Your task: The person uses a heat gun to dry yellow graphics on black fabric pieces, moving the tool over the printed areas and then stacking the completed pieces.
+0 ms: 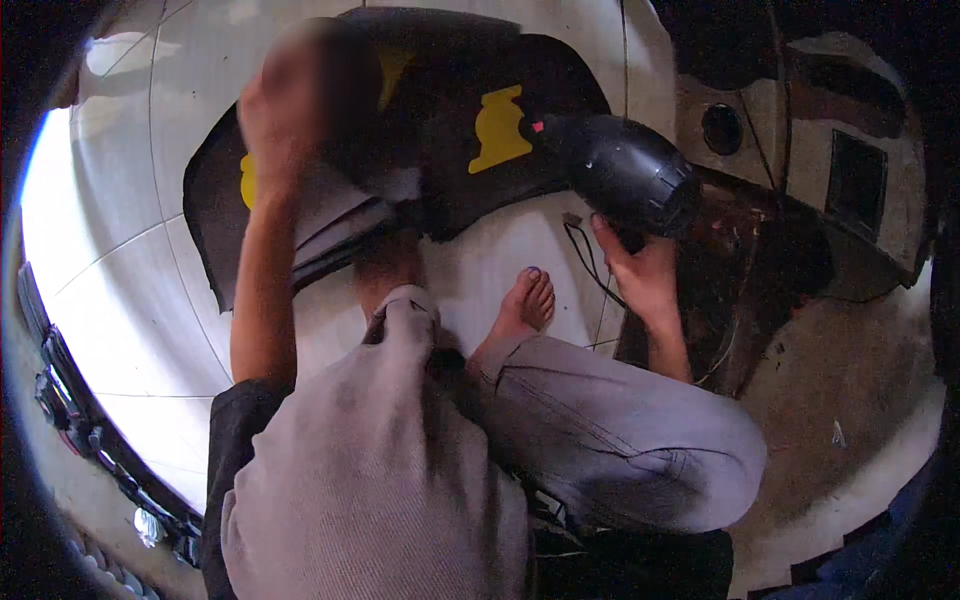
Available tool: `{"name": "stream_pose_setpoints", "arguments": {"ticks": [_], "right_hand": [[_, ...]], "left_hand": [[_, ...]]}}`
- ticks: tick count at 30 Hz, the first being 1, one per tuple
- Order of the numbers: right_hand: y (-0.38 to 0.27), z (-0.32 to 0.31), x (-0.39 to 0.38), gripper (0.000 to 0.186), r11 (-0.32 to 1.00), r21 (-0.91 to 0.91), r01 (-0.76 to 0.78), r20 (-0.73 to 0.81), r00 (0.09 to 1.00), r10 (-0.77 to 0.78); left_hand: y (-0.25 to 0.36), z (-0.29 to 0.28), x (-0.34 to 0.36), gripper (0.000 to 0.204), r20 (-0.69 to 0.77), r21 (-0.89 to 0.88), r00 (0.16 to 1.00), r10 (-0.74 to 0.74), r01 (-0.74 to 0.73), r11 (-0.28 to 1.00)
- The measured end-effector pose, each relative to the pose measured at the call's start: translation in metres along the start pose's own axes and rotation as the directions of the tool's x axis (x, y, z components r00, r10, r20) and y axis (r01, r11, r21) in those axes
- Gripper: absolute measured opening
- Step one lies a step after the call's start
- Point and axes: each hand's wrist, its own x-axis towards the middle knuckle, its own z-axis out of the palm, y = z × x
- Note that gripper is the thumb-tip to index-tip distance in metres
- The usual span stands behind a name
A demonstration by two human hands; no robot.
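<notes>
My right hand point(645, 275) is wrapped round the handle of a black hair dryer point(625, 170). Its narrow nozzle, with a small pink mark, points left over a dark sheet point(445, 180), close to a yellow vase-like shape point(502, 130) on it. At the sheet's left part is my left hand point(280, 140), raised over it; a blurred patch covers its fingers, so their grip cannot be seen. Another yellow patch point(248, 182) shows beside the left wrist. Below the left hand, the sheet's near edge is folded up, showing grey layers point(345, 215).
Pale floor tiles point(110, 260) lie under the sheet. My bare foot point(525, 300) rests near the sheet's near edge. A dark cable point(590, 262) hangs by the right wrist. At the right stand a brown wooden piece point(735, 270) and a speaker-like box point(725, 130).
</notes>
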Motion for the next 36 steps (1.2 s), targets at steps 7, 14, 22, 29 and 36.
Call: {"name": "stream_pose_setpoints", "arguments": {"ticks": [7, 14, 22, 29, 36], "right_hand": [[0.001, -0.003, 0.004, 0.022, 0.997, -0.079, 0.01, 0.054, 0.999, -0.006], [0.003, -0.009, 0.009, 0.027, 0.998, -0.065, -0.008, 0.09, 0.996, 0.014], [0.003, -0.013, 0.006, 0.042, 0.993, -0.102, -0.051, 0.112, 0.992, 0.062], [0.0, -0.015, 0.003, 0.041, 0.987, -0.156, -0.036, 0.092, 0.995, 0.05], [0.015, -0.009, 0.003, 0.04, 0.995, -0.102, -0.009, 0.106, 0.994, 0.02]], "left_hand": [[-0.075, -0.148, -0.004, 0.038, 0.126, 0.594, 0.925, -0.358, 0.219, 0.774], [-0.006, -0.133, -0.019, 0.036, 0.117, 0.477, 0.992, -0.045, -0.016, 0.879], [0.204, -0.099, 0.044, 0.051, 0.193, -0.552, 0.579, 0.792, -0.603, 0.576], [0.259, -0.099, 0.065, 0.05, 0.206, -0.603, 0.439, 0.875, -0.648, 0.467], [0.299, -0.082, 0.094, 0.049, 0.308, -0.535, 0.442, 0.843, -0.652, 0.537]]}}
